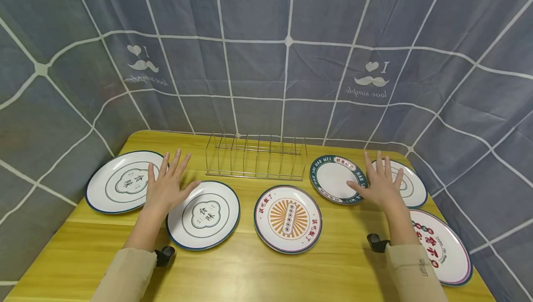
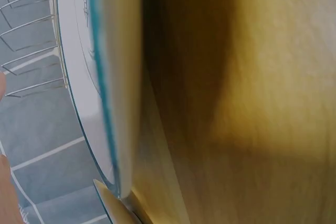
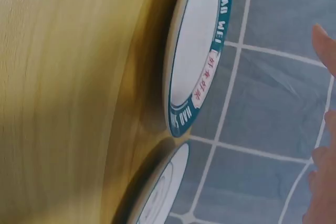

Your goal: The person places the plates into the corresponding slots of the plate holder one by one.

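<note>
My left hand is held with fingers spread over the gap between two white plates, the far-left plate and a blue-rimmed plate with a flower-shaped emblem. Fingers spread as well, my right hand hovers by a green-rimmed plate and a white plate behind it. Neither hand holds anything. An orange sunburst plate lies between the hands. In the right wrist view, the green-rimmed plate lies below my fingers.
A wire plate rack stands at the back of the wooden table, its slots holding no plates. At the right edge lies a plate with red lettering. A grey checked curtain hangs around the table's back and sides.
</note>
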`<state>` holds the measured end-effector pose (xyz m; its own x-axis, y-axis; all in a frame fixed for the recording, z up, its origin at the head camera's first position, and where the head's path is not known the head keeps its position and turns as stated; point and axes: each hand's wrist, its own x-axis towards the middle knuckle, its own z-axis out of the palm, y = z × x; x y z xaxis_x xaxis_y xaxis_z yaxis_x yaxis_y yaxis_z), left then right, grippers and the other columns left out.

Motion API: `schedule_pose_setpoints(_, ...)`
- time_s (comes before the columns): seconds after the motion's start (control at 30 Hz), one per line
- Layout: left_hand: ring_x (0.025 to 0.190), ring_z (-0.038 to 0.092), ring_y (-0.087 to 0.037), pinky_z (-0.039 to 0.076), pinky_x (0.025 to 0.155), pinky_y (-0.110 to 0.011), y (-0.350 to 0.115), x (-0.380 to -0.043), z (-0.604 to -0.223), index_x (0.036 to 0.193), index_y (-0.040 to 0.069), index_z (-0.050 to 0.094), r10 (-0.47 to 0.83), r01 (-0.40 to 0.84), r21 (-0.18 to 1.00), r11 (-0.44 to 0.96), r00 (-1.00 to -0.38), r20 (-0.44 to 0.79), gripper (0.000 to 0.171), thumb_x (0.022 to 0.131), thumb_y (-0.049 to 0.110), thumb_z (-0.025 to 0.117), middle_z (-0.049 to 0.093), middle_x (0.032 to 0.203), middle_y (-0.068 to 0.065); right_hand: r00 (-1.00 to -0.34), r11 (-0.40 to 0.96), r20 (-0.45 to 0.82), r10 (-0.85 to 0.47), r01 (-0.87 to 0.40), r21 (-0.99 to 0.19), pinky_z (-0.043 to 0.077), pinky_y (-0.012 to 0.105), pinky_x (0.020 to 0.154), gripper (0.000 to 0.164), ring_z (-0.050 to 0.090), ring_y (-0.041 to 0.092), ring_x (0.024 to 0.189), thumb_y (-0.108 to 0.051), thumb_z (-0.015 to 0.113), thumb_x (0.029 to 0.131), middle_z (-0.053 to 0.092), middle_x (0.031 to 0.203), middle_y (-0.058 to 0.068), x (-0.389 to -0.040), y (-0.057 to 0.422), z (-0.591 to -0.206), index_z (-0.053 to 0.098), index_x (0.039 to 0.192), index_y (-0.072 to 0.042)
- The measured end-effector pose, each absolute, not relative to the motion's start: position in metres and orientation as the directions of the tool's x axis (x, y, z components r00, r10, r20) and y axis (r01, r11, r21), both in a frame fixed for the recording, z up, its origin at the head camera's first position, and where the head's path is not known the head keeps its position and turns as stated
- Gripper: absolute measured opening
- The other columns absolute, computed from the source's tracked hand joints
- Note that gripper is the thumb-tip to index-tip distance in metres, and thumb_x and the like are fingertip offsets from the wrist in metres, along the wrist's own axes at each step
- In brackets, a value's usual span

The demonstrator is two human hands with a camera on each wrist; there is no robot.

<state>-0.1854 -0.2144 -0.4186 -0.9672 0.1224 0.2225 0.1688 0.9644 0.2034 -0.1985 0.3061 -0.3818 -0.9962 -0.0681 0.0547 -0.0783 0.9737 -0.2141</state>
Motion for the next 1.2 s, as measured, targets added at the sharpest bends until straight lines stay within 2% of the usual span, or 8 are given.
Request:
schedule_pose_setpoints(0.3, 0.138, -0.002, -0.035, -0.004, 0.103, -0.064, -0.216, -0.196, -0.410, 0.148, 0.019, 0.006, 0.041, 0.157, 0.447, 0.881, -0.965, 0.259, 0.081, 0.088, 0.053, 0.048, 0.004, 0.152, -0.015, -0.966, 0.907, 0.253, 0.056, -0.057, -0.416, -0.008, 0.069, 0.098, 0.095, -0.010, 0.043, 0.135, -0.048, 0.059, 0.084, -0.014, 0.149, 0.019, -0.175, 0.342, -0.372, -0.007, 0.147, -0.020)
schedule_pose_setpoints(0.47, 0.135, 0.012, -0.042, 0.013, 0.103, -0.064, -0.217, -0.206, -0.401, 0.148, 0.015, 0.012, -0.039, 0.171, 0.739, 0.651, -0.965, 0.258, 0.077, 0.089, 0.040, 0.055, 0.014, 0.150, -0.018, -0.914, 0.760, 0.346, 0.211, -0.069, -0.646, 0.007, 0.067, 0.101, 0.093, 0.003, 0.043, 0.136, -0.024, 0.066, 0.083, -0.001, 0.152, 0.017, -0.156, 0.379, -0.374, -0.001, 0.148, -0.022)
schedule_pose_setpoints(0.53, 0.133, 0.018, -0.043, 0.019, 0.103, -0.061, -0.216, -0.211, -0.398, 0.148, 0.017, 0.012, -0.042, 0.183, 0.820, 0.542, -0.969, 0.244, 0.076, 0.089, 0.035, 0.057, 0.019, 0.148, -0.019, -0.894, 0.711, 0.359, 0.268, -0.068, -0.700, 0.013, 0.054, 0.108, 0.093, 0.009, 0.034, 0.137, -0.019, 0.067, 0.083, 0.004, 0.152, 0.012, -0.150, 0.404, -0.388, 0.001, 0.148, -0.026)
schedule_pose_setpoints(0.63, 0.130, 0.026, -0.043, 0.026, 0.103, -0.055, -0.213, -0.219, -0.394, 0.148, 0.018, 0.015, -0.027, 0.199, 0.882, 0.427, -0.972, 0.232, 0.074, 0.089, 0.028, 0.059, 0.026, 0.145, -0.022, -0.883, 0.636, 0.310, 0.352, -0.018, -0.772, 0.021, 0.038, 0.110, 0.094, 0.015, 0.022, 0.138, -0.014, 0.067, 0.083, 0.007, 0.152, 0.003, -0.142, 0.444, -0.411, 0.000, 0.146, -0.033)
schedule_pose_setpoints(0.77, 0.123, 0.038, -0.043, 0.036, 0.098, -0.050, -0.208, -0.230, -0.394, 0.147, 0.016, 0.019, -0.011, 0.205, 0.917, 0.342, -0.975, 0.222, 0.072, 0.089, 0.021, 0.061, 0.033, 0.140, -0.023, -0.859, 0.576, 0.207, 0.468, 0.119, -0.808, 0.034, 0.012, 0.095, 0.100, 0.028, 0.004, 0.129, -0.015, 0.071, 0.080, 0.009, 0.150, -0.007, -0.128, 0.489, -0.434, -0.002, 0.143, -0.041)
schedule_pose_setpoints(0.93, 0.116, 0.047, -0.040, 0.043, 0.093, -0.046, -0.202, -0.239, -0.397, 0.147, 0.019, 0.021, -0.003, 0.157, 0.949, 0.272, -0.986, 0.164, 0.071, 0.088, 0.023, 0.062, 0.037, 0.138, -0.022, -0.804, 0.375, 0.067, 0.590, 0.200, -0.905, 0.030, 0.011, 0.098, 0.105, 0.038, 0.000, 0.121, -0.013, 0.074, 0.076, 0.014, 0.147, -0.012, -0.109, 0.519, -0.450, -0.002, 0.141, -0.044)
schedule_pose_setpoints(1.1, 0.104, 0.056, -0.038, 0.049, 0.086, -0.043, -0.197, -0.247, -0.402, 0.144, 0.020, 0.029, -0.008, 0.164, 0.960, 0.225, -0.985, 0.170, 0.068, 0.086, 0.023, 0.064, 0.043, 0.132, -0.025, -0.752, 0.146, -0.021, 0.659, 0.155, -0.977, 0.039, 0.002, 0.076, 0.108, 0.045, -0.008, 0.102, -0.006, 0.077, 0.071, 0.022, 0.140, -0.014, -0.094, 0.540, -0.472, 0.003, 0.142, -0.042)
schedule_pose_setpoints(1.2, 0.095, 0.061, -0.030, 0.050, 0.083, -0.042, -0.193, -0.252, -0.404, 0.143, 0.019, 0.032, -0.008, 0.160, 0.959, 0.235, -0.986, 0.166, 0.066, 0.086, 0.023, 0.065, 0.048, 0.127, -0.025, -0.714, 0.179, -0.072, 0.697, 0.271, -0.946, 0.036, 0.018, 0.098, 0.104, 0.039, 0.006, 0.124, -0.014, 0.073, 0.077, 0.012, 0.150, -0.006, -0.089, 0.544, -0.482, -0.003, 0.141, -0.045)
